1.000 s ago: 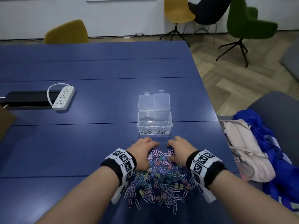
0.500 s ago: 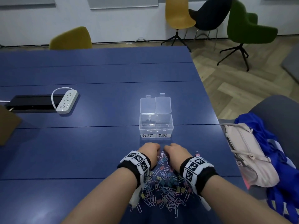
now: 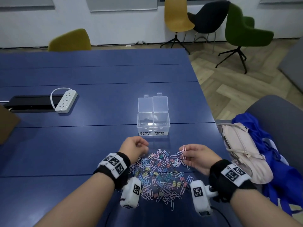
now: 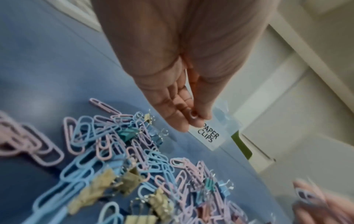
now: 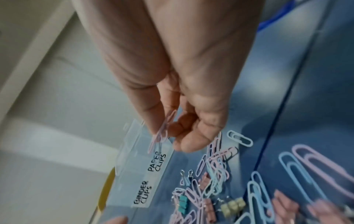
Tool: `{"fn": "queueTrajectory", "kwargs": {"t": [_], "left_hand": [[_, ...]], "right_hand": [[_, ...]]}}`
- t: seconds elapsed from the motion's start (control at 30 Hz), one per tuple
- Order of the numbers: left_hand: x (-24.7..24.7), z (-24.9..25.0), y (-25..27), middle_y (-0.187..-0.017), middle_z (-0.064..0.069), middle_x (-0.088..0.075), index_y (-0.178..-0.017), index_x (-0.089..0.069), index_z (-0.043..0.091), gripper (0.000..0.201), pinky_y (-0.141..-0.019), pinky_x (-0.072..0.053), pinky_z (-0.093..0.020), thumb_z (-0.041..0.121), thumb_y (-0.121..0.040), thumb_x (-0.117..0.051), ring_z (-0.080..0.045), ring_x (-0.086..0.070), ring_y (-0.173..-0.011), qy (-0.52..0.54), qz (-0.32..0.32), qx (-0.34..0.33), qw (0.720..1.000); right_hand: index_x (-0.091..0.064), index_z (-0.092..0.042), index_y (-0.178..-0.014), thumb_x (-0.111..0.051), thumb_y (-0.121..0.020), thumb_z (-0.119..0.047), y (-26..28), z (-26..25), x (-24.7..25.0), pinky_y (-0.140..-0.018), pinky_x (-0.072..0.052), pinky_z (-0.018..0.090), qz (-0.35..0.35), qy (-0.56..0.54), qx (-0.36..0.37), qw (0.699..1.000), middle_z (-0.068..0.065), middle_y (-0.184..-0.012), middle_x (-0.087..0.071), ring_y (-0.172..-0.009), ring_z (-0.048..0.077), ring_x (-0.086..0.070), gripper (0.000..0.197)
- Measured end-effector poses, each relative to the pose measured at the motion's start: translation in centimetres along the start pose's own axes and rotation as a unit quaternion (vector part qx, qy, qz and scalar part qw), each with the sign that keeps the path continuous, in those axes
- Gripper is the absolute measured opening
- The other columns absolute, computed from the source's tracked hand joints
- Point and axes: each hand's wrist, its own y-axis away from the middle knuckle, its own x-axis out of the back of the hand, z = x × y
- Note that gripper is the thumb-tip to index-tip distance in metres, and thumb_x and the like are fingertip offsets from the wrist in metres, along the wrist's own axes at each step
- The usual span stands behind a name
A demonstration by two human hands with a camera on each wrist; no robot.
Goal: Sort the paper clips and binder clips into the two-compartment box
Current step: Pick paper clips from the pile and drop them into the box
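Note:
A clear two-compartment box stands open on the blue table, labelled BINDER CLIPS on the left and PAPER CLIPS on the right; both compartments look empty. In front of it lies a mixed pile of pastel paper clips and binder clips. My left hand hovers at the pile's far left corner, fingers curled, pinching a pink paper clip. My right hand is raised at the pile's far right and pinches a pink paper clip, which hangs from the fingertips in the right wrist view.
A white power strip and a black cable tray lie at the far left. A pink bag and blue cloth sit on a grey seat past the table's right edge. Chairs stand beyond the table.
Both hands were pressed knuckles-up on the far end of the pile, close together. They have lifted and moved apart, each now pinching a paper clip.

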Motion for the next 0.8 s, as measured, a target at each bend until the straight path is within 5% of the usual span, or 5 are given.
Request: {"fn": "queueTrajectory", "kwargs": {"t": [0.13,0.3,0.43,0.6,0.8], "left_hand": [[0.1,-0.4,0.3,-0.076,-0.008,-0.062,-0.078,-0.061,0.006,0.034,-0.050,-0.049,-0.017,-0.016,-0.089,-0.036,-0.009,-0.053,-0.054,0.080,-0.006,0.064,0.995],[-1.3,0.3,0.7,-0.096,-0.001,-0.061,-0.098,-0.060,0.013,0.020,-0.068,-0.046,-0.022,0.006,-0.086,-0.046,-0.015,-0.057,-0.082,-0.229,-0.043,-0.008,0.972],[-2.6,-0.2,0.5,-0.120,-0.004,-0.048,-0.124,-0.048,0.016,0.053,-0.099,-0.046,-0.037,0.007,-0.075,-0.065,-0.023,-0.048,-0.113,-0.441,-0.123,-0.075,0.886],[-3.2,-0.9,-0.5,-0.124,-0.004,-0.048,-0.127,-0.047,0.016,0.058,-0.102,-0.044,-0.035,0.019,-0.076,-0.074,-0.023,-0.050,-0.116,-0.419,-0.111,-0.083,0.897],[-3.5,-0.7,-0.8,-0.111,-0.006,-0.056,-0.101,-0.052,0.014,0.027,-0.091,-0.044,-0.032,0.017,-0.080,-0.069,-0.024,-0.054,-0.103,-0.418,-0.119,-0.083,0.897]], "right_hand": [[-0.060,0.004,-0.089,-0.042,-0.091,0.012,1.2,0.6,0.2,-0.060,-0.060,0.025,-0.017,-0.157,-0.028,0.987,0.017,-0.079,-0.063,-0.073,0.023,-0.065,0.019],[-0.050,-0.005,-0.077,-0.046,-0.087,-0.002,1.6,0.5,0.0,-0.043,-0.045,0.023,-0.026,-0.251,-0.025,0.967,0.007,-0.067,-0.046,-0.055,0.016,-0.046,0.011],[-0.051,-0.012,-0.070,-0.042,-0.097,-0.012,0.0,0.7,-0.2,-0.038,-0.028,0.016,0.058,0.118,0.019,0.991,0.000,-0.060,-0.040,-0.041,0.008,-0.036,0.028],[-0.045,-0.020,-0.095,-0.037,-0.097,-0.024,-0.7,0.8,-0.1,-0.071,-0.043,0.033,0.057,0.644,0.101,0.756,0.007,-0.089,-0.062,-0.082,0.030,-0.057,0.010],[-0.037,-0.019,-0.117,-0.058,-0.089,-0.035,-0.6,0.8,-1.2,-0.078,-0.049,0.038,-0.033,0.704,0.048,0.708,0.009,-0.099,-0.064,-0.089,0.029,-0.060,0.038]]}}
